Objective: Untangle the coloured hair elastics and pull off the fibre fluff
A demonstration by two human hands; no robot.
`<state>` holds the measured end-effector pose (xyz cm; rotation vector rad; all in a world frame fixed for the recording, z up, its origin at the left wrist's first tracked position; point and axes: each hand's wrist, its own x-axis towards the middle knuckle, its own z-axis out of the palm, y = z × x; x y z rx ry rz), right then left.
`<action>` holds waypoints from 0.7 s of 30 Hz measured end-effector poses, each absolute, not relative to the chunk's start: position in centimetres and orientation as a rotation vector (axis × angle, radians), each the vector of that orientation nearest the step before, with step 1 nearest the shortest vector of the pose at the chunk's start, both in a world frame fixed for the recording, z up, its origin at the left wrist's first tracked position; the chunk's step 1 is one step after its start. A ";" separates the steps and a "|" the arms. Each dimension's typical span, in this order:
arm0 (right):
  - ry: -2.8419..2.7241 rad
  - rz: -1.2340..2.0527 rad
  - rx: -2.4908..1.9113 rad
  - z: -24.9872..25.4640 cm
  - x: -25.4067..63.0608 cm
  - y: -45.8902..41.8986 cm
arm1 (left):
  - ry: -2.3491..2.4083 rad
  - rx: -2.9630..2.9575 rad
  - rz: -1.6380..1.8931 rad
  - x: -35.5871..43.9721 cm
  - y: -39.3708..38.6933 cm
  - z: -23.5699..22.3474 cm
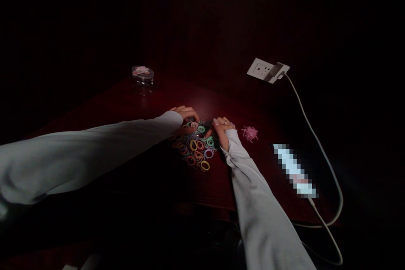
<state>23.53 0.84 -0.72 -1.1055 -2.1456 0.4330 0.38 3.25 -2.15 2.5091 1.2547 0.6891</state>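
A heap of colourful hair ties [199, 145], in green, yellow, orange, pink and purple, lies on the dark red table [164, 93]. Over the far left side of the heap, my left hand [187, 114] reaches in with fingers bent and the thumb apart from them, touching the ties. My right hand [223, 128] is at the heap's right edge, its fingers curled in; whatever is between them is too small and dark to make out. A ring shows on one finger of it. Just right of that hand lies a small pile of pink strands or bands [250, 133].
A round clear container [143, 75] with a pink-patterned top stands at the back left. On the right, a phone with a blurred screen [294, 171] is joined by a white cable [311, 130] to a charger [279, 72] in a wall socket [260, 68]. The surroundings are very dark.
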 end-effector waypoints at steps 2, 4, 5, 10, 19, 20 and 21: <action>-2.122 0.477 -1.113 -0.5 23.6 0.7 | 1.244 2.508 0.696 0.3 3.4 -2.2; -2.108 0.522 -1.108 -0.3 23.6 0.6 | 1.234 2.512 0.709 0.3 3.5 -2.3; -2.103 0.539 -1.101 -0.2 23.5 0.6 | 1.233 2.514 0.718 0.3 3.5 -2.3; -2.105 0.547 -1.076 -0.4 23.3 0.3 | 1.243 2.525 0.768 0.4 3.5 -2.3; -2.207 0.359 -1.093 -1.7 23.2 1.2 | 1.174 2.536 0.820 0.5 3.4 -1.9; -2.210 0.358 -1.104 -1.8 23.2 1.2 | 1.157 2.545 0.815 0.5 3.3 -1.9; -2.214 0.361 -1.116 -1.9 23.3 1.3 | 1.142 2.555 0.803 0.4 3.2 -1.9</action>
